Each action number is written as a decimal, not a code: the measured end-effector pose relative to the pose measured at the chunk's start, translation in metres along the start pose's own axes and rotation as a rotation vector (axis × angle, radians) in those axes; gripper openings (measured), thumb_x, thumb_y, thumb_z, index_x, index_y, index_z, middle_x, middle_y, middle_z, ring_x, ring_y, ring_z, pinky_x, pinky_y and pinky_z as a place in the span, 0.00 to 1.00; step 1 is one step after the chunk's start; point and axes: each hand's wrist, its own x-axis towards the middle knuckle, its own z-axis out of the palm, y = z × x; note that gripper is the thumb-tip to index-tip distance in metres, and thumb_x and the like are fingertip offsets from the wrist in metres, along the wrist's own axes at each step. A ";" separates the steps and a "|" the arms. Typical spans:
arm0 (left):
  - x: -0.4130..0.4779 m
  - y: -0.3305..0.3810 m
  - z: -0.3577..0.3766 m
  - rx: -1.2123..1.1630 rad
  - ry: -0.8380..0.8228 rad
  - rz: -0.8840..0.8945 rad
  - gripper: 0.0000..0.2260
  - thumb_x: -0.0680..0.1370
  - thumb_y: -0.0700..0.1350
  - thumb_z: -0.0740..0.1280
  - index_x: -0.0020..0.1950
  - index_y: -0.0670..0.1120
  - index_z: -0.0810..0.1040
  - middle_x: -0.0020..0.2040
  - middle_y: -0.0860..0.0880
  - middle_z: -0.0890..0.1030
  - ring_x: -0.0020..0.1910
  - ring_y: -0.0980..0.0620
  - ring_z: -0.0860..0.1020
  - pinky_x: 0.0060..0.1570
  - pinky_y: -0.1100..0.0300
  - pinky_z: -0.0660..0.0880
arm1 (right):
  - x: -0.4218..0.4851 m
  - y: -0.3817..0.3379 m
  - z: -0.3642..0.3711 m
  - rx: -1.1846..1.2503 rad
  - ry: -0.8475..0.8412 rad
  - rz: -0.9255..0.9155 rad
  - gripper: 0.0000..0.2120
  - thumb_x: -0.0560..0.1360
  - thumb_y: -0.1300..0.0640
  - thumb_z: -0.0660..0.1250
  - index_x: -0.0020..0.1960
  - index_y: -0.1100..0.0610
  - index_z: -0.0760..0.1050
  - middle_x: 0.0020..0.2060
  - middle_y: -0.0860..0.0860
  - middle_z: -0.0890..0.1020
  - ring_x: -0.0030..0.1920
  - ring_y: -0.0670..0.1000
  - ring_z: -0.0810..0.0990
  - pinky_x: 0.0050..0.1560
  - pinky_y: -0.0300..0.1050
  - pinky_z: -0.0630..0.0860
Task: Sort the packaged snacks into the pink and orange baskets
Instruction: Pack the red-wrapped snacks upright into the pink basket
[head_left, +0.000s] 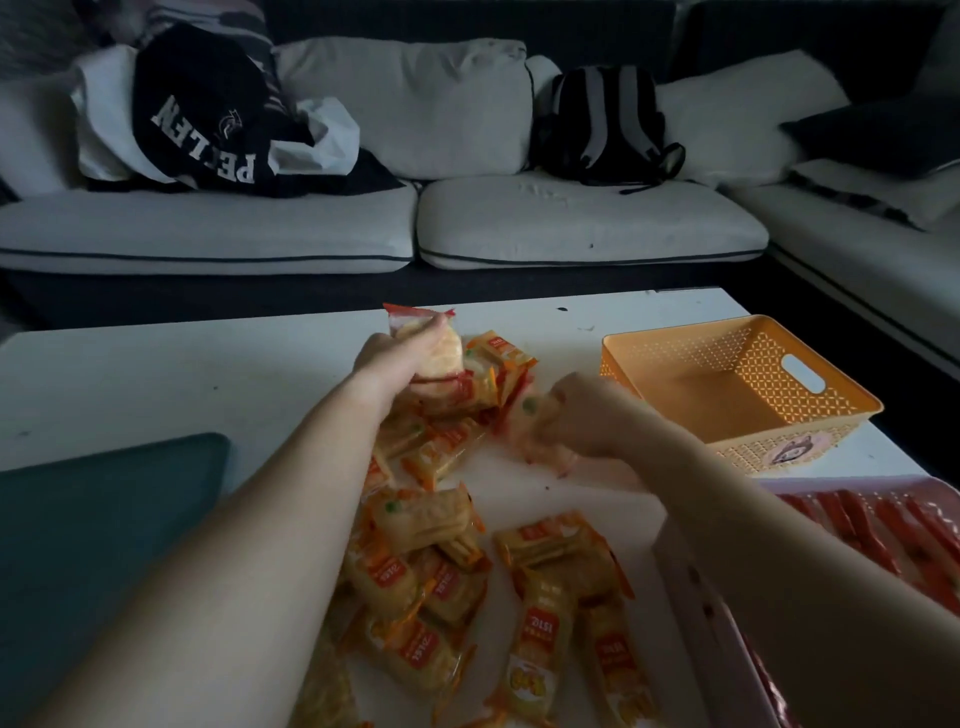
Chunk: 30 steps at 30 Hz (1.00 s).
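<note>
Several orange-and-yellow snack packets (431, 571) lie heaped across the middle of the white table (156, 374). My left hand (395, 358) grips a red-trimmed packet (441, 348) lifted above the far end of the heap. My right hand (582, 410), blurred, holds a packet with green dots (535, 421) just left of the orange basket (748, 395). That basket has nothing inside it. The pink basket (727, 639) sits at the near right under my right forearm and holds red packets (857, 519).
A dark teal flat object (98, 545) lies on the table's near left. Beyond the table stands a white sofa (571, 223) with cushions, a black garment (208, 114) and a black backpack (608, 124).
</note>
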 end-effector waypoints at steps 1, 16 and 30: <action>0.004 -0.001 0.004 0.007 -0.013 -0.005 0.31 0.71 0.70 0.72 0.59 0.46 0.77 0.53 0.47 0.82 0.49 0.48 0.80 0.55 0.54 0.74 | 0.007 0.003 -0.007 0.118 0.045 0.036 0.14 0.75 0.50 0.69 0.55 0.58 0.78 0.51 0.55 0.82 0.50 0.57 0.81 0.44 0.48 0.78; 0.002 -0.009 -0.010 0.029 -0.224 0.017 0.33 0.61 0.71 0.77 0.56 0.50 0.83 0.51 0.49 0.86 0.53 0.48 0.82 0.54 0.54 0.74 | 0.010 -0.006 0.009 0.797 -0.070 0.232 0.16 0.75 0.50 0.73 0.56 0.59 0.78 0.48 0.56 0.84 0.45 0.52 0.83 0.44 0.46 0.80; -0.149 0.022 -0.018 -0.440 -0.299 0.107 0.17 0.75 0.54 0.75 0.60 0.49 0.83 0.53 0.43 0.87 0.52 0.42 0.86 0.50 0.47 0.83 | -0.135 0.007 -0.046 1.219 0.144 0.123 0.11 0.79 0.61 0.69 0.59 0.63 0.75 0.44 0.61 0.83 0.34 0.58 0.87 0.35 0.53 0.84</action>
